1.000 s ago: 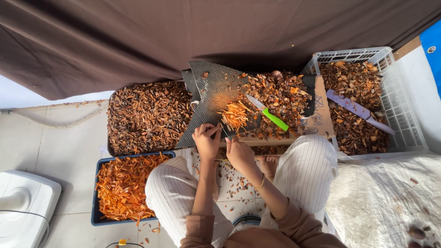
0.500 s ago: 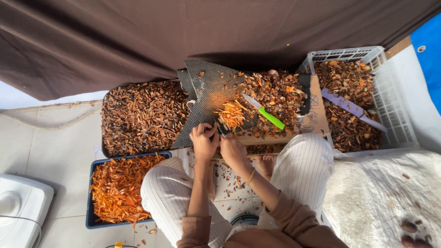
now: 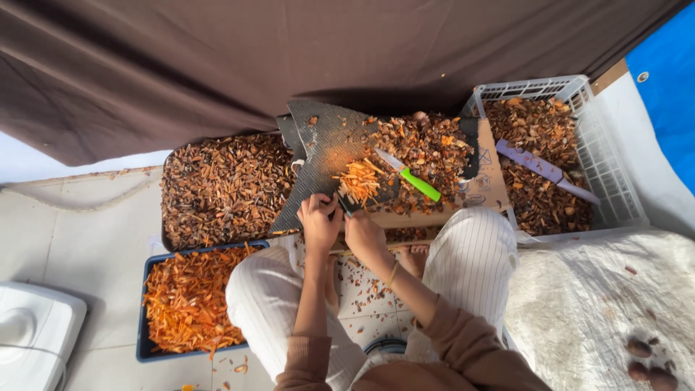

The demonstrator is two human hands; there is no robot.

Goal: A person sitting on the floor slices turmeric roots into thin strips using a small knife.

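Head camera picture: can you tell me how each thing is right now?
Left hand: closed, at the mat's near edge.
Right hand: closed beside it.
Green knife: lying loose on the mat.
Purple knife: lying in the white crate.
Blue tray: full of orange strips.

Both forearms reach forward from the bent elbows and converge, sleeves pushed up. The left hand (image 3: 319,221) is curled into a loose fist, knuckles up. The right hand (image 3: 364,233) sits just beside it, fingers folded down, a thin band around its wrist.
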